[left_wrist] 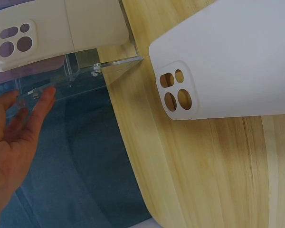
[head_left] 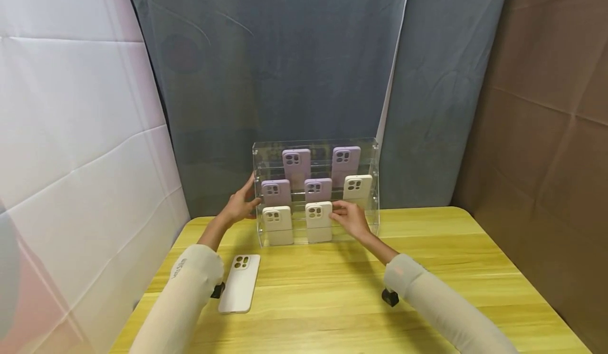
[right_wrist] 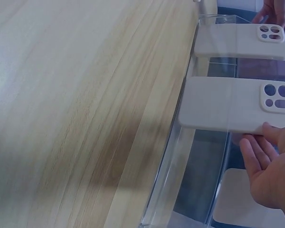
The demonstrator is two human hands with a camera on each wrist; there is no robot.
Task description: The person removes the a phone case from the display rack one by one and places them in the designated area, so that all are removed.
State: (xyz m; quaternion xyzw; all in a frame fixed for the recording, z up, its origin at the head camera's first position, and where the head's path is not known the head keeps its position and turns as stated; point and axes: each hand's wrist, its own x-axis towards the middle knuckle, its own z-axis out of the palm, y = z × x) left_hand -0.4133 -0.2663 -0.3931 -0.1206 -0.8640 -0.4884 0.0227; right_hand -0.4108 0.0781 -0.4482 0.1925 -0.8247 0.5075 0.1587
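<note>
A clear acrylic display rack (head_left: 297,238) with stepped tiers bears several phone cases, purple ones behind and white ones mostly in front. My left hand (head_left: 237,206) is at the rack's left side, its extended fingers (left_wrist: 43,107) touching the side panel. On the bottom tier, my right hand (head_left: 350,218) pinches the right edge of a white phone case (head_left: 319,222), its thumb on the case's face in the right wrist view. Left of it on that tier stands another white case (head_left: 277,226). A further white case (head_left: 239,285) lies on the table near my left forearm.
The rack stands near the back edge of the yellow wood-grain table (head_left: 304,296). On the middle tier are two purple cases (head_left: 275,190) and a white case (head_left: 358,185); two purple cases (head_left: 345,160) stand higher up. A grey curtain (head_left: 294,79) hangs behind.
</note>
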